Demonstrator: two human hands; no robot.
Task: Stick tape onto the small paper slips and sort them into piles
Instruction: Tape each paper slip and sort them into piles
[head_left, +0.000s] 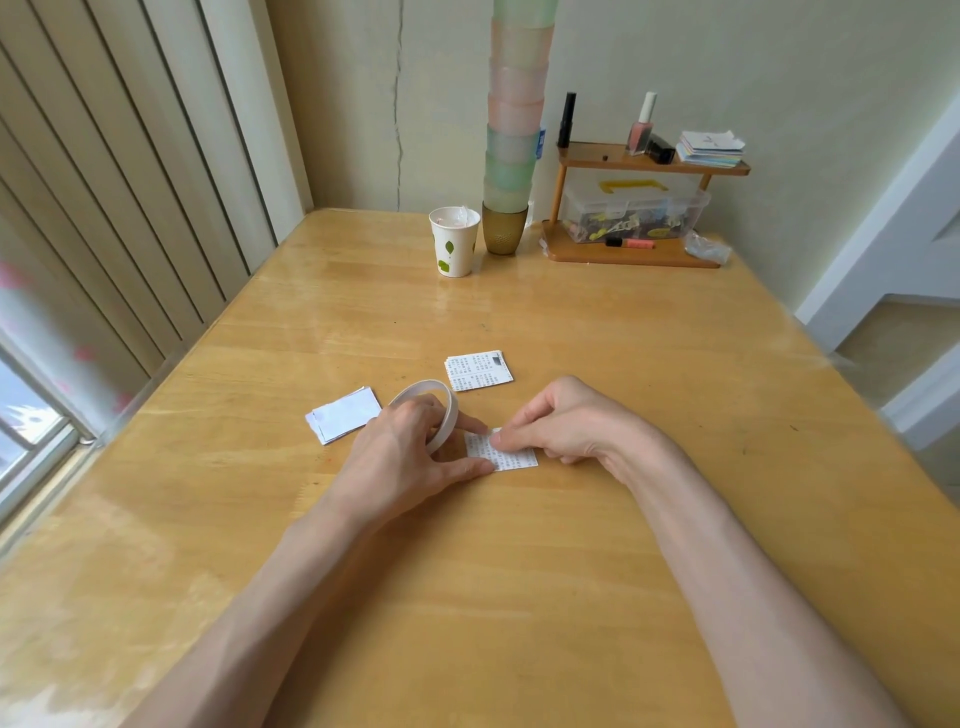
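The right hand (566, 421) pinches the small white slip (514, 457) of tiny printed text, flat on the bench (519, 597); the left hand (405, 457) grips the tape roll (450, 410).

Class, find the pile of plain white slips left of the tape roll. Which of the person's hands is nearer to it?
Left. The left hand, holding the tape roll, lies just right of the pile; the right hand is farther right, fingertips on the printed slip.

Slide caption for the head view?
Left hand holds tape roll; right hand pinches printed paper slip on wooden table; blank pile and printed pile beyond.
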